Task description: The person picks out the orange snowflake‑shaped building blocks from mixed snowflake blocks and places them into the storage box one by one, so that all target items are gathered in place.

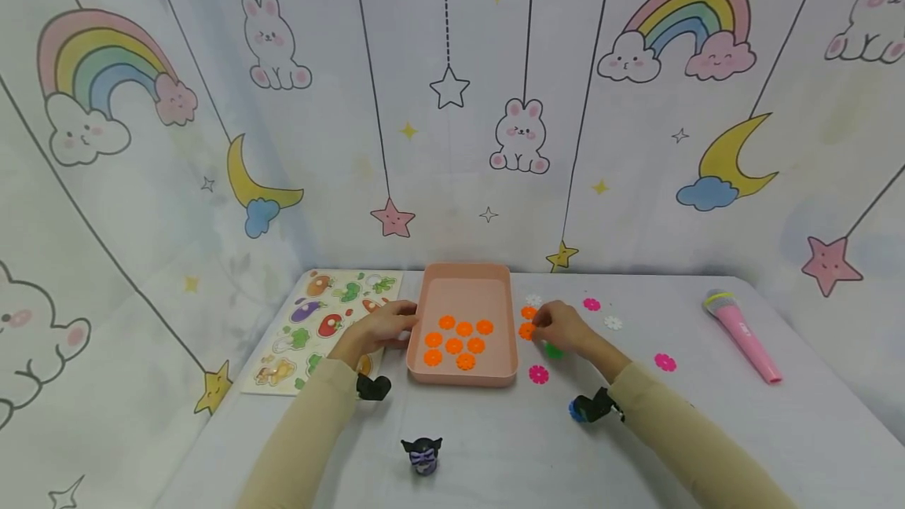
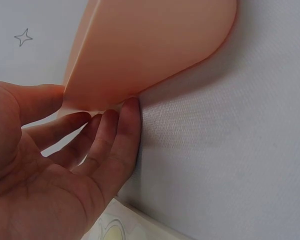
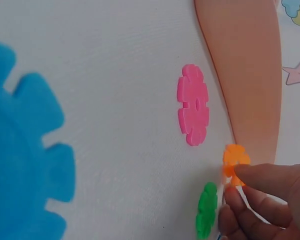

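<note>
A shallow pink tray (image 1: 467,289) stands mid-table with several orange flower-shaped discs (image 1: 454,346) lying in its front half. My left hand (image 1: 382,326) grips the tray's left side. In the left wrist view the thumb of that left hand (image 2: 65,165) is at the rim and the fingers are against the lower wall. Just right of the tray, my right hand (image 1: 562,327) pinches an orange flower disc (image 3: 235,156) between thumb and fingers. Another orange disc (image 1: 529,312) lies just behind it. A green disc (image 1: 554,351) is partly hidden below the right hand.
Pink discs (image 1: 539,374) and white ones (image 1: 613,323) are scattered on the right. A blue disc (image 3: 30,145) lies partly under the right wrist camera. A pink toy microphone (image 1: 744,336) is far right, a vegetable picture board (image 1: 328,324) left, a small dark figurine (image 1: 423,455) in front.
</note>
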The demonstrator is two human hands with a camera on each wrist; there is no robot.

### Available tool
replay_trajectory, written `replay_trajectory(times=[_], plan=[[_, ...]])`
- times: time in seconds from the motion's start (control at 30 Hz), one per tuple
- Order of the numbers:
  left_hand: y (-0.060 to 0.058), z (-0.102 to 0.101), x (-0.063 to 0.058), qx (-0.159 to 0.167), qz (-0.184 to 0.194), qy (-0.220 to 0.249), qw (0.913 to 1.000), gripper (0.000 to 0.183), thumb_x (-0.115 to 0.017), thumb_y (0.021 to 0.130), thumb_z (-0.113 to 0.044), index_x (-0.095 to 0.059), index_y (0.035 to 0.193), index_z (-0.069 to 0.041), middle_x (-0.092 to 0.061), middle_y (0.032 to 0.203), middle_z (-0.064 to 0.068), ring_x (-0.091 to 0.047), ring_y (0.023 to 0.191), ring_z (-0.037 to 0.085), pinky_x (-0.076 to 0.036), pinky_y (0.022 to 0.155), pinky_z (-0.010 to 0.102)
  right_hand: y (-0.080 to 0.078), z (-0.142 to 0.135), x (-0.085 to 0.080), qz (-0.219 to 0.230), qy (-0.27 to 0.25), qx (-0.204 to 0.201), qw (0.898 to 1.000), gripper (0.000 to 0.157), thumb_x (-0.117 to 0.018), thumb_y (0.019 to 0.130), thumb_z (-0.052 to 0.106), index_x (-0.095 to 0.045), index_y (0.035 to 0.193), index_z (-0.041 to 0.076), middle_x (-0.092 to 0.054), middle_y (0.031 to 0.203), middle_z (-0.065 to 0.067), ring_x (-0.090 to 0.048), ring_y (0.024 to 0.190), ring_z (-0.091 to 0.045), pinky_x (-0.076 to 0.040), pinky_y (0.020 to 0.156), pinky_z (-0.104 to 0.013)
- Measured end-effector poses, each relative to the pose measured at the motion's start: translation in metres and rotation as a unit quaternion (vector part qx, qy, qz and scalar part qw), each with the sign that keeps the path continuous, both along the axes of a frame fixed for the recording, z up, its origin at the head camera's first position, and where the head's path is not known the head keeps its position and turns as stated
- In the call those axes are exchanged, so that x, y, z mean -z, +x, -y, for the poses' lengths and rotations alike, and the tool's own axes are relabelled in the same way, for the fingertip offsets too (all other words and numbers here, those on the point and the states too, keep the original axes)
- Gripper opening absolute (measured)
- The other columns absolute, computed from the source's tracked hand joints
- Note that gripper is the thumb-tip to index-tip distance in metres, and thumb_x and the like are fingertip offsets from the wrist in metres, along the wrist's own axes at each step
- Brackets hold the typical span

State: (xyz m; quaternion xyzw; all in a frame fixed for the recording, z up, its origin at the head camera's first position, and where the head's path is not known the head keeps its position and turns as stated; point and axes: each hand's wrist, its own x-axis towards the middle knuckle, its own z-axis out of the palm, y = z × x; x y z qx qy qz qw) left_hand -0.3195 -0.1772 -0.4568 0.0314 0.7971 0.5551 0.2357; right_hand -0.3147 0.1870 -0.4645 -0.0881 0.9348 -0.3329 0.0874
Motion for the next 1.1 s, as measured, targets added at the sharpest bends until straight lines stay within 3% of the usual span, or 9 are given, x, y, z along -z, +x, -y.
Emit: replay_trajectory(times=[0.2,0.53,0.83,1.1], plan=[[0.0,0.001,0.001,-0.006,0.002,-0.003,1.0,0.049,-0.05,0.108,-0.019,-0.041,0.153,-0.001,-0.054,0.145,0.019,-0.056,0.124,0.031,-0.054,0.1,0.046,0.003,-0.002,-0.004,0.002,-0.02,0.011,1.0,0.012,-0.07,0.094,0.008,-0.07,0.103,0.0,-0.067,0.096,-0.008,-0.06,0.086,-0.022,-0.058,0.082,-0.036],[0.0,0.0,0.001,-0.009,0.003,-0.003,0.9999,0.049,-0.051,0.108,-0.02,-0.042,0.152,-0.001,-0.055,0.142,0.019,-0.057,0.122,0.031,-0.054,0.1,0.045,0.001,0.003,-0.028,-0.03,-0.036,-0.022,0.999,0.013,-0.069,0.095,0.007,-0.072,0.103,-0.003,-0.071,0.095,-0.009,-0.061,0.085,-0.022,-0.057,0.079,-0.034],[0.001,0.0,-0.002,0.001,0.002,-0.001,1.0,0.05,-0.051,0.108,-0.021,-0.041,0.153,0.0,-0.054,0.143,0.018,-0.057,0.123,0.031,-0.054,0.101,0.045,-0.012,0.03,-0.052,-0.023,-0.046,-0.043,0.998,0.013,-0.07,0.094,0.011,-0.072,0.102,0.001,-0.071,0.095,-0.007,-0.066,0.089,-0.028,-0.058,0.077,-0.034],[0.002,-0.001,-0.004,0.001,0.003,0.0,1.0,0.049,-0.05,0.108,-0.019,-0.042,0.152,0.001,-0.055,0.143,0.018,-0.057,0.122,0.031,-0.054,0.102,0.045,-0.027,0.064,-0.054,0.01,-0.062,-0.042,0.997,0.013,-0.07,0.093,0.01,-0.07,0.103,0.002,-0.069,0.102,-0.009,-0.062,0.092,-0.027,-0.052,0.073,-0.03]])
